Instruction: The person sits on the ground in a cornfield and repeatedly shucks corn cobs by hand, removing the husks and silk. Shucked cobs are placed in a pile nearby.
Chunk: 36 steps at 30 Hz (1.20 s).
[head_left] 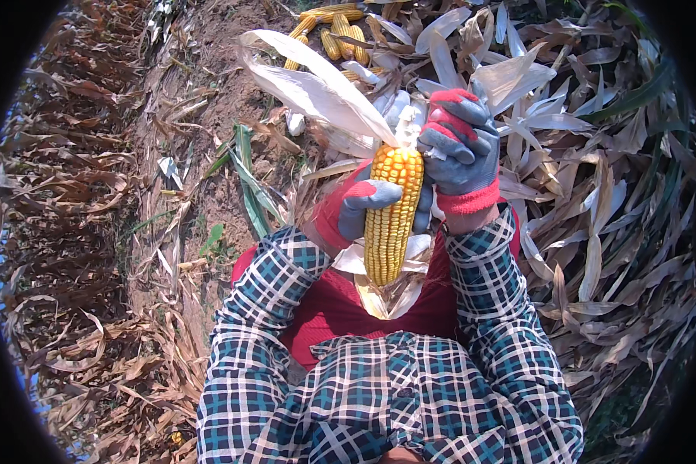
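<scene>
An ear of yellow corn [393,214] is held upright-slanted before my chest, its kernels bare. My left hand [364,203], in a grey-coated red work glove, wraps around it, thumb across the front. A pale dry husk leaf [325,87] still spreads from the ear's top end, out to the upper left. Beside that end, my right hand [461,139], gloved alike, has its fingers curled on husk; a broad pale husk piece [510,78] sticks out past its knuckles. Exactly where that piece joins the ear is hidden by the glove.
Several bare yellow corn ears [342,37] lie in a pile on the ground ahead. Dry husks and stalks [603,232] heap up along the right. Bare brown soil [168,133] runs down the left, bordered by dry corn leaves [69,220]. Loose husk [388,298] rests on my red-clothed lap [325,301].
</scene>
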Each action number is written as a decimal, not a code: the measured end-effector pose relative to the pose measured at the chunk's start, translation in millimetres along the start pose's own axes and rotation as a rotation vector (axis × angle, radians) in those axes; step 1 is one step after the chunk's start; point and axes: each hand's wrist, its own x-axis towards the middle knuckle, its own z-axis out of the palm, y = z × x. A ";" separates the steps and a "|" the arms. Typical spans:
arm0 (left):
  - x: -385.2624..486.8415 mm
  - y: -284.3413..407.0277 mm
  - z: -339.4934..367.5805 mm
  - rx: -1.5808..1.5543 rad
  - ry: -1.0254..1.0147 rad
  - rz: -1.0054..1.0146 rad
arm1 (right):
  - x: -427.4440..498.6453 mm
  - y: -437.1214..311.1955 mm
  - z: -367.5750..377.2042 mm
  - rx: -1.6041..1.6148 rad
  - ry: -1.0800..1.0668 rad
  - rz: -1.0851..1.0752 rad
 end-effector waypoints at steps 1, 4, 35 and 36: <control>-1.4 0.1 2.3 -0.094 -0.054 -0.020 | -2.1 -1.8 0.9 0.081 -0.003 0.019; -0.8 4.3 2.6 0.048 0.112 -0.013 | 7.2 -21.5 13.5 0.001 -0.165 -0.119; 12.1 7.5 -8.3 0.305 0.247 0.131 | 6.9 -23.6 8.0 -0.066 -0.234 -0.063; 8.3 8.9 -11.2 0.151 0.217 0.066 | 4.5 -35.3 15.9 -0.037 -0.270 -0.111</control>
